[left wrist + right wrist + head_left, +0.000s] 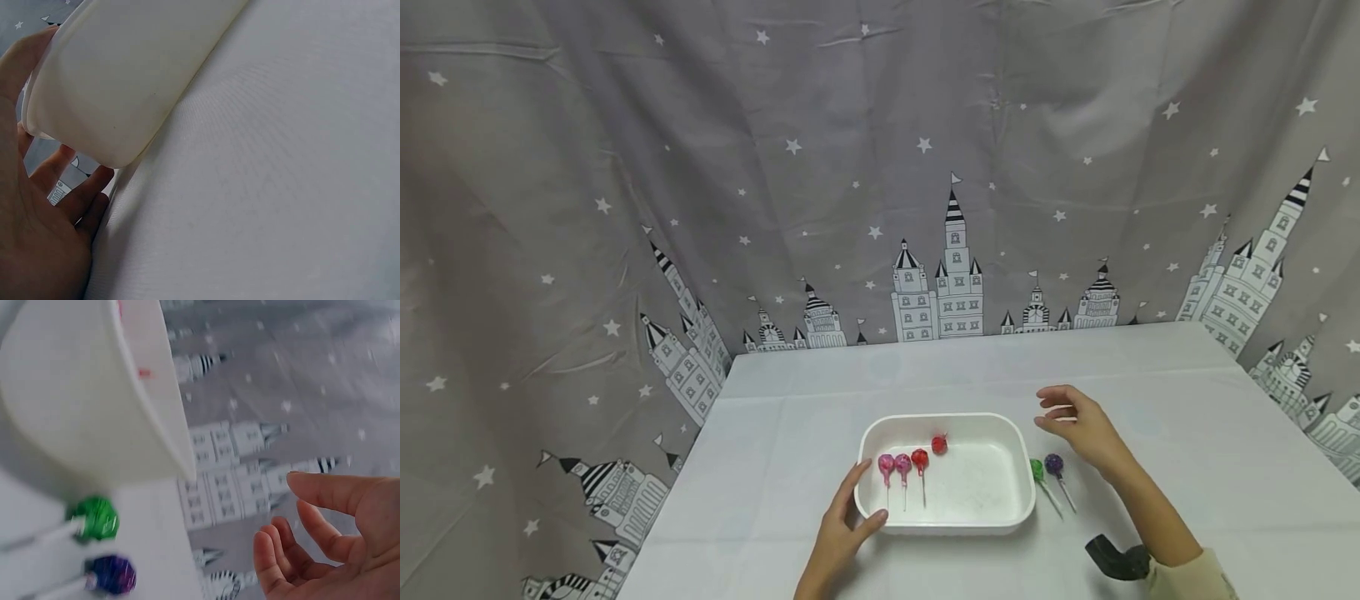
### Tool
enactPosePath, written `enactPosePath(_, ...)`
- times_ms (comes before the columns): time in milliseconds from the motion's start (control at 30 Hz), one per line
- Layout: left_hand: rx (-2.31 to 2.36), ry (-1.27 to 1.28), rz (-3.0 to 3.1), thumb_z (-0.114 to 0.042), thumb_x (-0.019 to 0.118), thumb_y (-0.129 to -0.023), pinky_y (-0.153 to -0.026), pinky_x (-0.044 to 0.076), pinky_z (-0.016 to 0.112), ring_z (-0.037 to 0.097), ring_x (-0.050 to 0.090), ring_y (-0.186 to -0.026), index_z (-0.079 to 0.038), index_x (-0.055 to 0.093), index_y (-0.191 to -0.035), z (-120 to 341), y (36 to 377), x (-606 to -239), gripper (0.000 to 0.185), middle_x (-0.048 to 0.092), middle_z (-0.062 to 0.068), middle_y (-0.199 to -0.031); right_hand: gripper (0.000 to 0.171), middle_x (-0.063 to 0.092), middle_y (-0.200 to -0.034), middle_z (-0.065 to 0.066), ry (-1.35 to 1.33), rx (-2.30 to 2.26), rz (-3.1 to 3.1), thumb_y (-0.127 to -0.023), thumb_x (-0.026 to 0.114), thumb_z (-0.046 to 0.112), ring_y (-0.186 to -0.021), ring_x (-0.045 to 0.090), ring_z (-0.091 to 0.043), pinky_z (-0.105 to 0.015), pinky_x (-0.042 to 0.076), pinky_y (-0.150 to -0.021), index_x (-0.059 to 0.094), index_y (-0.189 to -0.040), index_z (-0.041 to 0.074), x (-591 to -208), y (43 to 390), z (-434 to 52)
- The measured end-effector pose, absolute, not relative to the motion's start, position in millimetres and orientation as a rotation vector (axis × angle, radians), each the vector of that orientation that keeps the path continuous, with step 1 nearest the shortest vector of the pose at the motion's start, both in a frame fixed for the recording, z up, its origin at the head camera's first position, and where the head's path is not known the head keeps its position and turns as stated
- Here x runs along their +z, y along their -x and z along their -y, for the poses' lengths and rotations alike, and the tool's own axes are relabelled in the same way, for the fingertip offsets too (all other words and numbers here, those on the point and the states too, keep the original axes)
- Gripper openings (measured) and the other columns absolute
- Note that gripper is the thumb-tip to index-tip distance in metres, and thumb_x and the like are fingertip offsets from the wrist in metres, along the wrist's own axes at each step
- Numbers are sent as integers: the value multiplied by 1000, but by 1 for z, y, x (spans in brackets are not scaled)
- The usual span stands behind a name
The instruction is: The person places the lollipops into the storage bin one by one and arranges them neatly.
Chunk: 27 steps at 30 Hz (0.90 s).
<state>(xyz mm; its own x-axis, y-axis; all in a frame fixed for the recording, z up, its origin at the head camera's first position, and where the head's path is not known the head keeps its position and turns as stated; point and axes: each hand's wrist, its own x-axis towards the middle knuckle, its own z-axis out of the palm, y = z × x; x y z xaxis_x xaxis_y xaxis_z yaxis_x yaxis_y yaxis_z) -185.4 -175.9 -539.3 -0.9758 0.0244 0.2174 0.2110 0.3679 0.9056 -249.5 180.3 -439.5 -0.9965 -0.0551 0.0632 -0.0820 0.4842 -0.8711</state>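
A white plastic tray [977,523] sits on the table, its left front corner held by my left hand [842,521], thumb at the front rim and fingers along the left side. In the left wrist view the fingers bend about the corner of the tray [119,81]. Inside lie two pink lollipops [902,463], a red lollipop [920,458] and another red one [939,444] farther back, whose stick is hidden. My right hand [1082,429] hovers past the right rim, fingers loosely bent with nothing between them. Near it lie a green lollipop [97,519] and a purple lollipop [112,575].
White cloth covers the table [790,450]. Behind and at both sides hangs a grey curtain [820,208] printed with castles and stars. A black wrist device [1118,558] is worn at the right sleeve [1191,577].
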Motion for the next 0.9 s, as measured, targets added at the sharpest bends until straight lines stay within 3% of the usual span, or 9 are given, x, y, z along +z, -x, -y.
enactPosePath(167,-1653,218,2460,-19,75,-77,-105,23,46,36,28,-132,-19,43,-137,176,186,-540,68,33,14,-145,47,52,-121,-22,-48,1582,2698,-87,64,19,-105,52,-34,-48,48,-86,46,-127,0,-454,249,-203)
enactPosePath(567,-1652,225,2445,-17,74,-77,-105,23,48,36,28,-132,-17,43,-137,175,185,-538,67,33,14,-145,52,52,-119,-29,-99,1780,2767,-85,66,11,-100,57,-35,-40,54,-78,43,-129,-7,-488,242,-229)
enactPosePath(900,-1659,229,2449,-17,74,-78,-105,22,48,36,28,-132,-17,43,-137,175,184,-537,67,33,14,-145,58,55,-111,-28,-147,1989,2784,-78,68,1,-89,61,-28,-36,57,-73,42,-128,-11,-506,237,-233)
